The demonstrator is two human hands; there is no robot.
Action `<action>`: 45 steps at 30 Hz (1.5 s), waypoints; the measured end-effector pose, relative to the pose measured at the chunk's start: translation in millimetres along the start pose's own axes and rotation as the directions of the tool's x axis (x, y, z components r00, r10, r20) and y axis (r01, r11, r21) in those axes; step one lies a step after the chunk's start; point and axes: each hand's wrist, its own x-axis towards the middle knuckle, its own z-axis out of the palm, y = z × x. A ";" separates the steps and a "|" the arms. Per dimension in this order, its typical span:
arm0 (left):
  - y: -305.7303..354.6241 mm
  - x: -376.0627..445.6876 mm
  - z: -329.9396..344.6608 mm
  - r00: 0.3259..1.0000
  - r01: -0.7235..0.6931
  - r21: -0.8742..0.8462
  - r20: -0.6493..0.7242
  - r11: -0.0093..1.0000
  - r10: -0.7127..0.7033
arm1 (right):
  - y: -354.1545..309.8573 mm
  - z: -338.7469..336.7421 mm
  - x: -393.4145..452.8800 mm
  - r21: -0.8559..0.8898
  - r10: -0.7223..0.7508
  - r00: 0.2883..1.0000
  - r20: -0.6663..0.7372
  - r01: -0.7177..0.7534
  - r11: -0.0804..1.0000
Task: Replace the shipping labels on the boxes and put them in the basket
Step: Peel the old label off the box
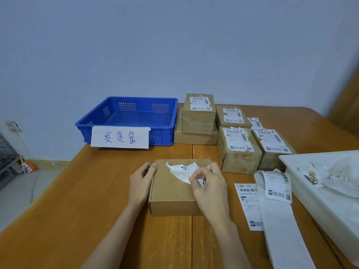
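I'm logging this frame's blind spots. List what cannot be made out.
- Old label: print crumpled, partly behind the right hand.
- White bin: cut off by the right edge.
- Waiting boxes: label text too small.
- Left hand: fingertips hidden behind the flat box.

The basket (128, 117) is bright blue with a perforated grid pattern, and its white sign (120, 137) carries purple handwriting. The boxes (240, 150) are plain brown cardboard with white labels (238, 140) printed with black barcodes, and the bench (87, 191) is orange-brown wood grain.

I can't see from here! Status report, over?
Left hand steadies flat box. Right hand pinches crumpled old label, partly peeled. Blue basket empty. Nothing blocking.
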 end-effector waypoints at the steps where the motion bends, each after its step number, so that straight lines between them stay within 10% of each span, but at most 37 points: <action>1: 0.0 -0.3 0.0 1.000 0.002 -0.002 -0.001 1.000 -0.002 | -0.3 -0.1 0.5 -0.001 0.004 1.000 -0.009 -0.004 1.000; 15: -0.8 1.0 0.3 1.000 0.019 -0.006 -0.002 1.000 -0.019 | -5.6 1.8 -1.0 -0.157 -0.047 0.997 0.064 0.057 0.986; 45: 1.3 -0.1 0.5 1.000 0.016 -0.011 -0.003 1.000 -0.016 | 1.0 -7.5 3.1 0.167 0.034 0.999 -0.001 -0.034 0.985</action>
